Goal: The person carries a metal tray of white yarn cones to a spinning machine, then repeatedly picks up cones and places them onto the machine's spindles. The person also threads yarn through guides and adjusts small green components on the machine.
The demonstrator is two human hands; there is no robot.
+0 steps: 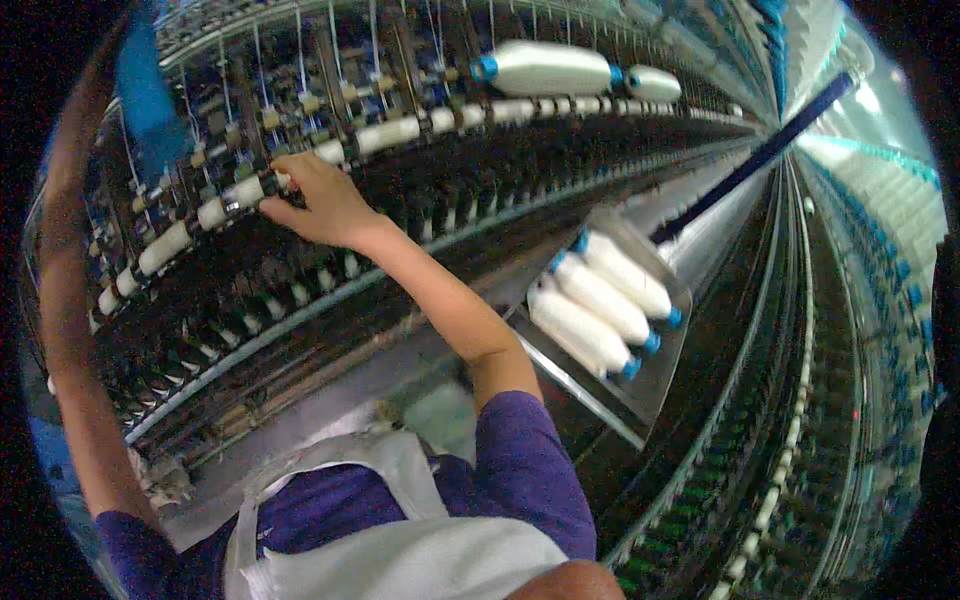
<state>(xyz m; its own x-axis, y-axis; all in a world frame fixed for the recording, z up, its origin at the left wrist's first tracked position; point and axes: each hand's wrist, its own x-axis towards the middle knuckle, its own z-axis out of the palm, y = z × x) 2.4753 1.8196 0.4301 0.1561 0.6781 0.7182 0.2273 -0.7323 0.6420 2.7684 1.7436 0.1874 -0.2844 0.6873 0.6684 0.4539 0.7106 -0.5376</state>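
My right hand [325, 205] reaches across to a long row of white rollers [165, 248] on the spinning machine. Its thumb and fingers are bent and closed at the row, beside one white roller [245, 192]. What lies between the fingertips is too small to make out. On the far left my left arm [75, 330] stretches upward. Its hand is beyond the dark rim of the picture, past a blue blurred part [150, 100]. Above the rollers, a large white yarn bobbin [555, 70] with blue ends lies along the machine, with a smaller-looking bobbin [655, 83] behind it.
Right of my arm, a metal tray [655, 400] holds 3 white yarn bobbins [600, 295] with blue ends. A dark blue pole [760, 160] rises from behind it. A rail [330, 290] runs below the rollers. Another machine row [780, 480] stands along the right.
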